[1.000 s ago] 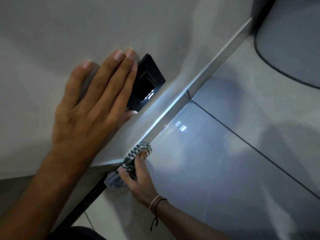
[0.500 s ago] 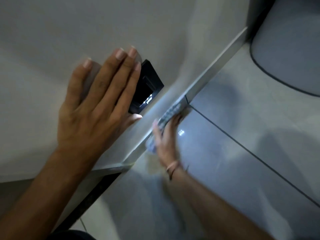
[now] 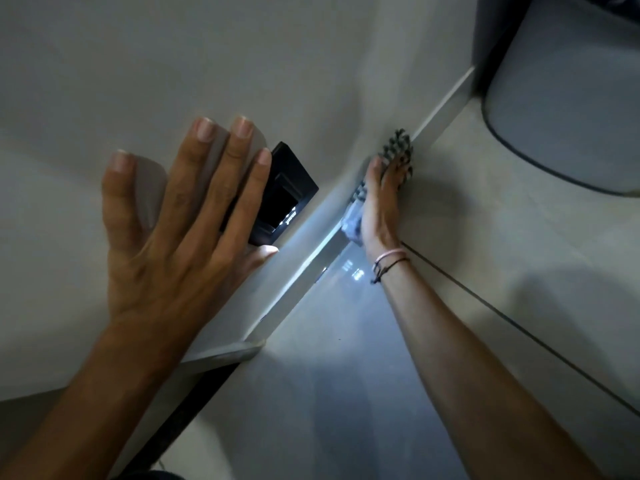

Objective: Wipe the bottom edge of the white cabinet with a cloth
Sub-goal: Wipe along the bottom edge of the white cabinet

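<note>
- Nearest to us, our left hand (image 3: 180, 233) lies flat on the smooth white cabinet (image 3: 242, 64) face, fingers straight and spread, gripping nothing; the glossy panel mirrors the fingertips faintly.
- Our left thumb tip rests just below a black rectangular plate (image 3: 285, 197) with a recessed centre, set into the cabinet face; the little and ring fingers overlap its left side.
- Below the left forearm the cabinet's corner ends in a thin pale lip, with a dark strip beneath it.
- Our right forearm reaches up across the glossy grey floor tiles (image 3: 346, 393), which carry bright reflected spots and dark grout lines.
- Thin pink and black cords (image 3: 389, 261) circle the right wrist.
- Our right hand (image 3: 379, 209) presses edge-on along the cabinet's bottom edge (image 3: 311, 265), a long straight pale strip; its fingers are extended and close together, pinning the cloth against the strip.
- The cloth (image 3: 398, 148), soft and bunched with a dark-and-light checked weave, sits at that edge, sticking out past the fingertips and showing again beside the palm.
- Farthest off, a large rounded pale grey object (image 3: 571, 109) with a dark rim sits on the floor at upper right.
</note>
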A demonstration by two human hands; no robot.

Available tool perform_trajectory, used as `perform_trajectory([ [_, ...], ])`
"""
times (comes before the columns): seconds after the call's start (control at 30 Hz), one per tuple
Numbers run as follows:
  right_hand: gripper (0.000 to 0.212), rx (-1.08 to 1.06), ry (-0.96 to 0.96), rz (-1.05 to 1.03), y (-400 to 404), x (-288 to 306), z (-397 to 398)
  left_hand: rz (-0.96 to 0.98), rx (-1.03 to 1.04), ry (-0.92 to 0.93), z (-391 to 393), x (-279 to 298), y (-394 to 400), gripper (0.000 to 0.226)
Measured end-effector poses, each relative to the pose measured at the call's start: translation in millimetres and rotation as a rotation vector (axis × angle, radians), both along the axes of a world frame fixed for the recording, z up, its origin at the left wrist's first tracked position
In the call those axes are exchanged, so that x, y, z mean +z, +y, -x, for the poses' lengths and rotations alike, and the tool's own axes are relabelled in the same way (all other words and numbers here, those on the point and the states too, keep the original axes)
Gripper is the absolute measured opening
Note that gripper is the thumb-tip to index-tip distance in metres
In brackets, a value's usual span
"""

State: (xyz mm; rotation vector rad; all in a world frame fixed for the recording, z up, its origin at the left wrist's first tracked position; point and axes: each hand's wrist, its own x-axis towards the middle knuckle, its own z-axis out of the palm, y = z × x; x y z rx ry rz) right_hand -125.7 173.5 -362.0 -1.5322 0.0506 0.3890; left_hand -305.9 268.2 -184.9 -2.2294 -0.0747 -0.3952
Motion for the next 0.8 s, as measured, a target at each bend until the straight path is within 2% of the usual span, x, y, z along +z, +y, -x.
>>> perform_trajectory([
  [0.1, 0.076, 0.112, 0.026, -0.044, -3.9, -14.8, 80.8, -0.053, -0.007, 0.006, 2.7, -0.9, -0.3, 0.09],
  [0.2, 0.093, 0.398, 0.25, -0.142, -11.0, -25.3, 202.3, -0.039, -0.016, 0.022, 4.6, -1.4, 3.2, 0.093],
  [0.27, 0.099, 0.512, 0.415, -0.26, -9.3, -20.5, 246.0, 0.019, 0.002, 0.027, 7.2, -3.5, 6.8, 0.092],
  [0.33, 0.1, 0.422, 0.538, -0.325, -2.0, -14.6, 227.4, 0.084, 0.006, 0.035, 7.9, -6.1, 9.2, 0.089],
  [0.4, 0.094, 0.201, 0.544, -0.276, 4.3, -14.5, 180.2, 0.053, 0.005, 0.016, 5.9, -9.4, 7.9, 0.086],
  [0.5, 0.077, -0.104, 0.579, -0.126, 3.5, -0.1, 102.3, -0.069, 0.014, 0.006, 6.1, -7.4, 1.6, 0.083],
  [0.57, 0.06, -0.182, 0.644, -0.109, -8.2, 19.9, 65.6, -0.077, -0.003, 0.056, 1.5, -1.4, -5.9, 0.087],
  [0.63, 0.045, -0.176, 0.717, -0.232, -36.0, 56.3, 32.1, 0.037, -0.033, 0.094, -4.3, 9.7, -9.8, 0.089],
  [0.73, 0.054, -0.091, 0.813, -0.458, -99.2, 127.5, -13.5, 0.359, -0.084, 0.063, -15.5, 32.9, -34.2, 0.083],
  [0.8, 0.045, 0.036, 0.836, -0.56, -141.2, 186.7, -44.7, 0.644, -0.04, -0.025, -33.6, 53.3, -67.0, 0.068],
])
